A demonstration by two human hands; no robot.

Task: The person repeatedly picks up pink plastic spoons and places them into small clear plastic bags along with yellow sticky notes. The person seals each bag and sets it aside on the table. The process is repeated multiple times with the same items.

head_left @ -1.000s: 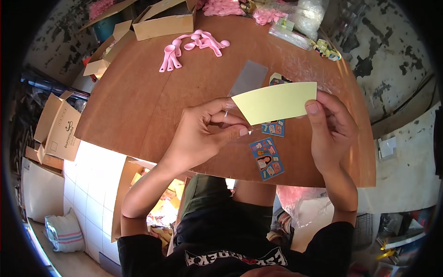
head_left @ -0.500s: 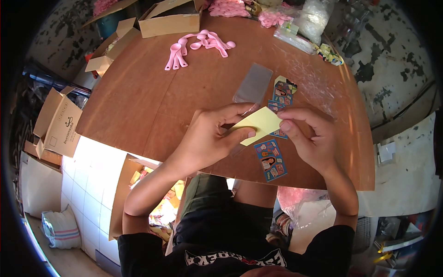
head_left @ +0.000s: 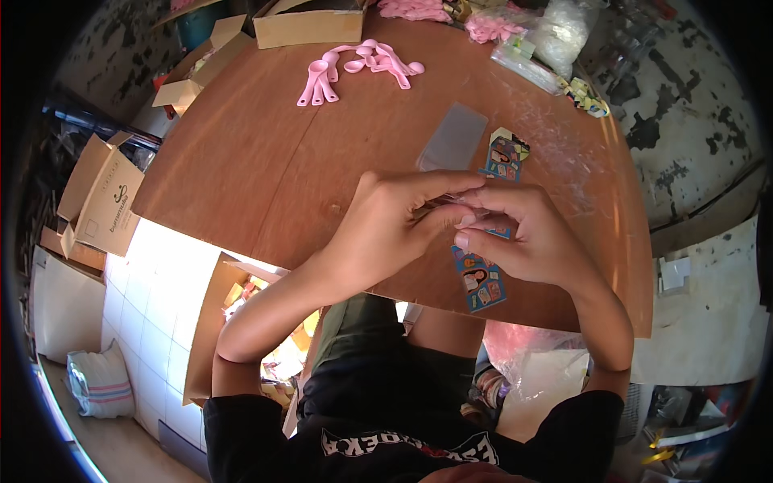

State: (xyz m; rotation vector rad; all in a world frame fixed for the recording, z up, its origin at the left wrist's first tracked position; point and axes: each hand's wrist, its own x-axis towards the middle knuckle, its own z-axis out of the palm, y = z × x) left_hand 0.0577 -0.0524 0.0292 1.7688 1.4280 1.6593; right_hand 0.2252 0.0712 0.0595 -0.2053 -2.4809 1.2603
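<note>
Over the round brown wooden worktop (head_left: 266, 177), left hand (head_left: 386, 229) and right hand (head_left: 527, 237) meet fingertip to fingertip — pinched on something hidden — just above a colourful printed card strip (head_left: 481, 280).

Brown wooden table (head_left: 266, 169), pink spoons (head_left: 358, 64), clear sleeve (head_left: 453, 137), picture cards (head_left: 481, 279)

Strong daylight, warm cast on the brown surface (head_left: 266, 153). Floor tiles (head_left: 153, 274) below its edge blown out white. Glare on clear plastic bags (head_left: 564, 32). Fisheye bends edges; black vignette rims frame. Centre sharp.
</note>
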